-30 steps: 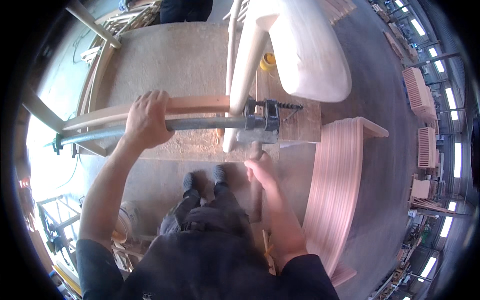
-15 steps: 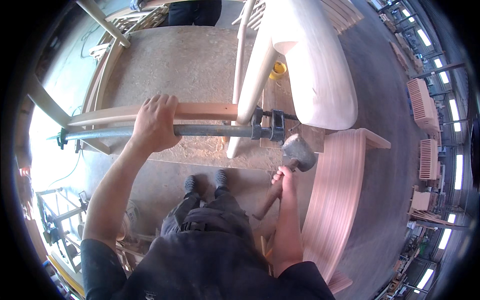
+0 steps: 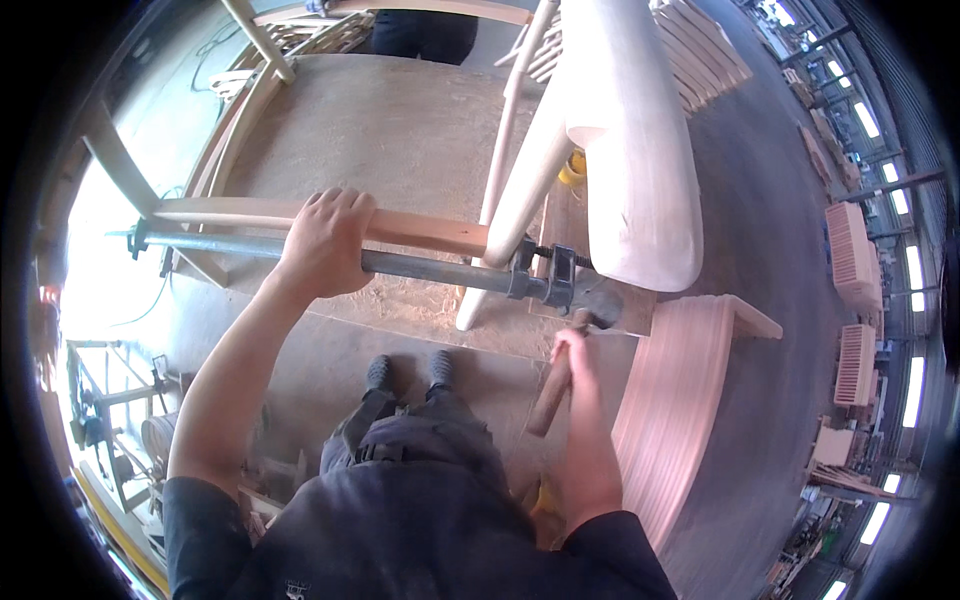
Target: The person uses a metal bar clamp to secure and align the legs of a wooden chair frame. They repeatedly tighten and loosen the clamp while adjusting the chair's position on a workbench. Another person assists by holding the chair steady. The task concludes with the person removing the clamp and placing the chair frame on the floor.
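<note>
Across the middle of the frame runs a long metal clamp (image 3: pixel 430 268), alongside a wooden rail (image 3: pixel 430 230) and on its near side; the left hand (image 3: pixel 328 243), left of the frame's centre, lies over both, its fingers close together and bent over the far edge of the rail, so that it holds rail and clamp together, the fingertips hidden; the clamp's dark screw end sits just right of centre, beside a pale wooden leg (image 3: pixel 530 180) that slants up toward the top of the frame. Below and right of that end, the right hand (image 3: pixel 572 352) has its fingers wrapped round the handle of a mallet (image 3: pixel 552 392); the mallet's grey head is blurred and close to the clamp's end, and I cannot tell whether they touch. A broad pale wooden part (image 3: pixel 645 200) fills the upper right of centre; a yellow container (image 3: pixel 573 168) shows between it and the leg; behind these spreads a dusty worktable (image 3: pixel 390 130); a reddish, curved, striped wooden piece (image 3: pixel 675 400) stands at lower right; another person (image 3: pixel 425 37) is partly visible at the top edge.
</note>
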### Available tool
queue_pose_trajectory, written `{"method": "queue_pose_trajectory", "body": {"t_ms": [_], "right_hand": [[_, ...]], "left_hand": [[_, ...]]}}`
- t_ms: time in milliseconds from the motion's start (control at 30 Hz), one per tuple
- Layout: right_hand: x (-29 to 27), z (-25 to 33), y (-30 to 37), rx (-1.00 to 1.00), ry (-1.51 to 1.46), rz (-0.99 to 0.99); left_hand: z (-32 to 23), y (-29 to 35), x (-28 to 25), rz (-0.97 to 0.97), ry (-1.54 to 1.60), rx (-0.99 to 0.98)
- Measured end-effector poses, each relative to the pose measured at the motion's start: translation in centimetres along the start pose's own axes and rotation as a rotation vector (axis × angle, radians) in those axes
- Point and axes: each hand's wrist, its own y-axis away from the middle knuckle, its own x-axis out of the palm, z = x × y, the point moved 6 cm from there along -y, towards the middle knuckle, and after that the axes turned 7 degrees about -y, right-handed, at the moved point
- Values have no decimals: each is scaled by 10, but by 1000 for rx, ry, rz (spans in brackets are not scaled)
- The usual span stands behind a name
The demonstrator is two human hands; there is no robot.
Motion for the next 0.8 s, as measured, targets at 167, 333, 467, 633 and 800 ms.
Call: {"method": "queue_pose_trajectory", "body": {"t_ms": [167,333,467,633,800], "right_hand": [[-31,64,-43,-146,-7,-275],[-29,92,-40,-612,1146,-509],[-21,108,-9,-127,664,-253],[54,166,58,-680,181,134],[78,201,62,-712,607,236]], "left_hand": [[6,6,8,2,8,-18],[8,3,16,34,10,-22],[7,5,10,51,5,-34],[-10,6,22,60,-88,-29],[-82,-22,28,17,-8,66]]}}
